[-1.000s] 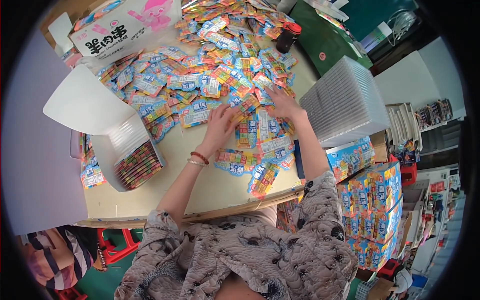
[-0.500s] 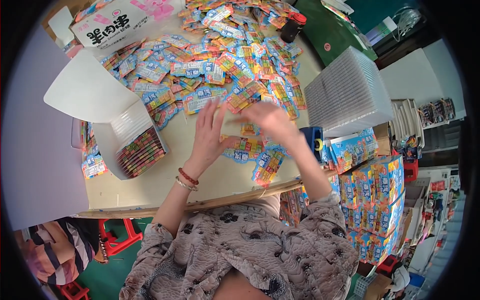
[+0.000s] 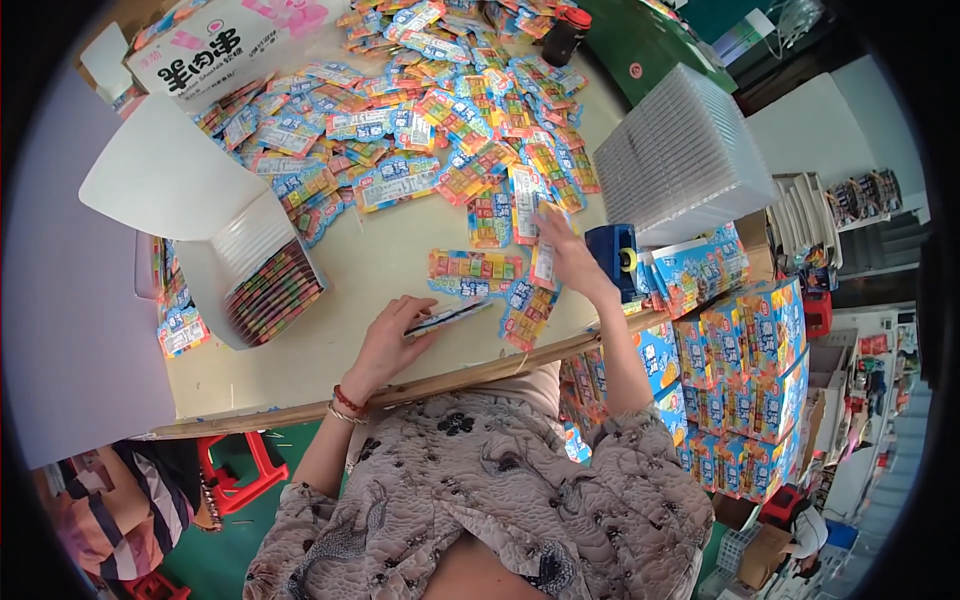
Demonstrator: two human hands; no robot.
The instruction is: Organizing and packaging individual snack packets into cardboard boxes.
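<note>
Low on the table, my left hand point(image 3: 392, 342) pinches a flat candy packet point(image 3: 452, 316), seen nearly edge-on. Further right, my right hand point(image 3: 568, 256) has its fingers on another candy packet point(image 3: 543, 263) at the near edge of the pile; its fingertips are partly hidden. Between the hands lie a loose packet point(image 3: 470, 268), face up, and one point(image 3: 527, 314) at a slant below my right hand. An open white box point(image 3: 205, 275) left of my left hand holds a row of packets point(image 3: 278, 297) standing on edge.
A heap of packets point(image 3: 400, 125) covers the far table. At the right stand a stack of clear plastic trays point(image 3: 680, 160), a blue tape dispenser point(image 3: 612, 262) and piled printed boxes point(image 3: 745, 350). A dark red-capped jar point(image 3: 566, 38) and a large white carton point(image 3: 215, 55) stand behind.
My left hand has come down toward the table edge and now holds a packet. My right hand has moved right and lower, onto a packet. The view has shifted slightly.
</note>
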